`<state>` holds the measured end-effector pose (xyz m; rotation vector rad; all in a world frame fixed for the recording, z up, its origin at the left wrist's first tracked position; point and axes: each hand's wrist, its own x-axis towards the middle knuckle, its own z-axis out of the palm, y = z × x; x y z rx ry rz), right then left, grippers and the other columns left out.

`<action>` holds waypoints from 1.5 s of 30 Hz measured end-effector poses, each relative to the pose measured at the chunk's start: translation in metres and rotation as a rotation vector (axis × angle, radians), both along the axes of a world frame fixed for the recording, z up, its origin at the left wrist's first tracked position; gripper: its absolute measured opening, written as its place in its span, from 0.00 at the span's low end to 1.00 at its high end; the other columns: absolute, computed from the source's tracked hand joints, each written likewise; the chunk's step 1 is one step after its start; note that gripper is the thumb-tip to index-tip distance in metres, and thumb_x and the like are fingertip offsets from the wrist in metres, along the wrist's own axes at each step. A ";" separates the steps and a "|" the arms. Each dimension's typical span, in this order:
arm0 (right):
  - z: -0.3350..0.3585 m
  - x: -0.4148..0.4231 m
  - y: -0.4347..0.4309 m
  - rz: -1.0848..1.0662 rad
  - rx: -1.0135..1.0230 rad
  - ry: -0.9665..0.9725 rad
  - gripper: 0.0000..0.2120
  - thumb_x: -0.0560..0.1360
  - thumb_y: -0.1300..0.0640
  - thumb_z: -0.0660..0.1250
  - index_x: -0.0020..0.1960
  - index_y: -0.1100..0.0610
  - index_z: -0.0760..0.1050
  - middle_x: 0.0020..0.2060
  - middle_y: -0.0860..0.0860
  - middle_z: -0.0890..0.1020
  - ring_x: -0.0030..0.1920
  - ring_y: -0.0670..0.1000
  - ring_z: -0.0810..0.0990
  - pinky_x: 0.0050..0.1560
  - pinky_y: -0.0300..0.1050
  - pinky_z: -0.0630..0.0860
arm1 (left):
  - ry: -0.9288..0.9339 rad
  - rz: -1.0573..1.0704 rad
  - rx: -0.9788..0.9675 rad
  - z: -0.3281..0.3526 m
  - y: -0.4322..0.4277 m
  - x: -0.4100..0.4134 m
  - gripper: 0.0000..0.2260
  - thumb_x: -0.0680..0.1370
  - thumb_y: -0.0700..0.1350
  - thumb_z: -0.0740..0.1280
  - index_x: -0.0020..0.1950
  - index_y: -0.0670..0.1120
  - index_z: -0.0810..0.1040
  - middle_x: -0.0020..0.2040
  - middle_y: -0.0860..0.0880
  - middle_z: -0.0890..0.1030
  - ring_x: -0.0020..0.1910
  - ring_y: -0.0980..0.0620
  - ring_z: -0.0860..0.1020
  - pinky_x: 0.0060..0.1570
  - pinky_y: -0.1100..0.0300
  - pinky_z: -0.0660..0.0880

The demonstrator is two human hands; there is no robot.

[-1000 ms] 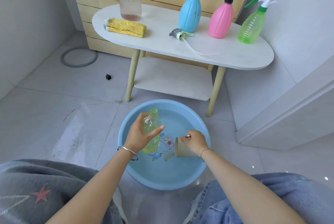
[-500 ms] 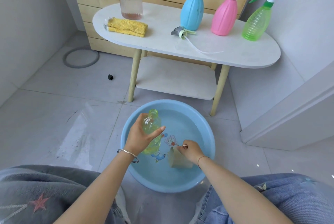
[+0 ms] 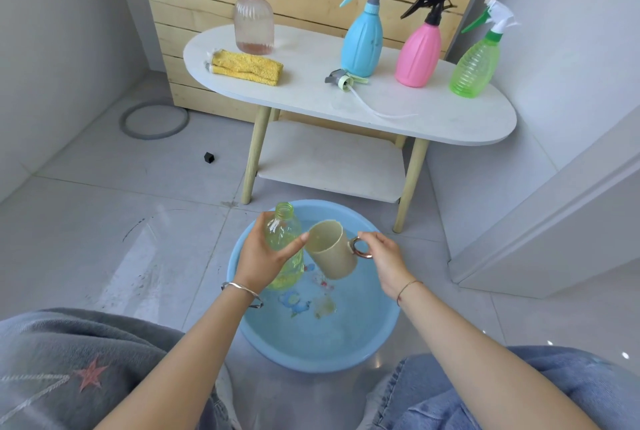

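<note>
The bottle (image 3: 282,232) is clasped by the left grip (image 3: 259,259), the mug (image 3: 332,254) pinched by the right grip (image 3: 384,259); water may be spilled past the narrow neck by hasty tipping.

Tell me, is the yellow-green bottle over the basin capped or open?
Open. The bottle, gripped by the left hand over the blue basin, shows a bare threaded neck, no cap.
</note>
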<state>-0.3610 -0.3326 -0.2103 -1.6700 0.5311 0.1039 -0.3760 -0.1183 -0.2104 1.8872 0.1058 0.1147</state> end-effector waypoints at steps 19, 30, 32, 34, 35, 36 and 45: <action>0.141 -0.006 -0.027 0.036 0.080 -0.407 0.21 0.68 0.53 0.75 0.28 0.52 0.63 0.28 0.49 0.66 0.37 0.52 0.66 0.47 0.44 0.64 | -0.072 -0.156 0.032 0.009 -0.024 -0.010 0.25 0.66 0.59 0.76 0.56 0.49 0.74 0.51 0.60 0.80 0.53 0.62 0.77 0.53 0.68 0.72; 0.152 -0.025 -0.014 0.104 -0.154 -0.500 0.19 0.71 0.61 0.73 0.30 0.58 0.64 0.26 0.50 0.71 0.31 0.48 0.71 0.36 0.39 0.67 | -0.066 -0.232 0.105 0.009 -0.030 -0.018 0.26 0.65 0.59 0.77 0.58 0.51 0.73 0.52 0.61 0.79 0.53 0.63 0.76 0.51 0.77 0.67; 0.154 -0.025 -0.012 0.122 -0.205 -0.510 0.21 0.71 0.61 0.73 0.29 0.55 0.61 0.23 0.45 0.65 0.30 0.48 0.66 0.34 0.39 0.63 | -0.066 -0.237 0.110 0.008 -0.031 -0.018 0.26 0.66 0.58 0.77 0.58 0.50 0.73 0.52 0.61 0.79 0.53 0.62 0.77 0.51 0.77 0.67; 0.155 -0.025 -0.010 0.134 -0.257 -0.527 0.23 0.70 0.61 0.73 0.29 0.55 0.60 0.23 0.45 0.62 0.29 0.48 0.62 0.31 0.38 0.60 | -0.068 -0.240 0.122 0.007 -0.032 -0.019 0.26 0.66 0.58 0.77 0.57 0.50 0.73 0.52 0.60 0.80 0.53 0.61 0.77 0.51 0.75 0.68; 0.156 -0.026 -0.009 0.141 -0.277 -0.537 0.23 0.70 0.61 0.74 0.29 0.54 0.60 0.24 0.47 0.62 0.30 0.48 0.61 0.30 0.38 0.59 | -0.069 -0.241 0.131 0.006 -0.032 -0.019 0.26 0.66 0.58 0.77 0.58 0.50 0.73 0.52 0.60 0.80 0.54 0.61 0.77 0.51 0.74 0.68; 0.156 -0.026 -0.009 0.149 -0.293 -0.547 0.23 0.70 0.61 0.74 0.29 0.55 0.60 0.25 0.48 0.62 0.30 0.48 0.60 0.30 0.37 0.58 | -0.070 -0.241 0.138 0.006 -0.032 -0.019 0.26 0.66 0.58 0.77 0.58 0.50 0.73 0.52 0.60 0.79 0.54 0.60 0.77 0.51 0.74 0.68; 0.162 -0.028 -0.004 0.187 -0.400 -0.617 0.22 0.69 0.61 0.75 0.29 0.55 0.61 0.25 0.47 0.62 0.27 0.44 0.59 0.29 0.36 0.57 | -0.053 -0.237 0.166 -0.001 -0.032 -0.018 0.29 0.66 0.61 0.76 0.60 0.49 0.72 0.54 0.57 0.79 0.55 0.57 0.77 0.53 0.65 0.71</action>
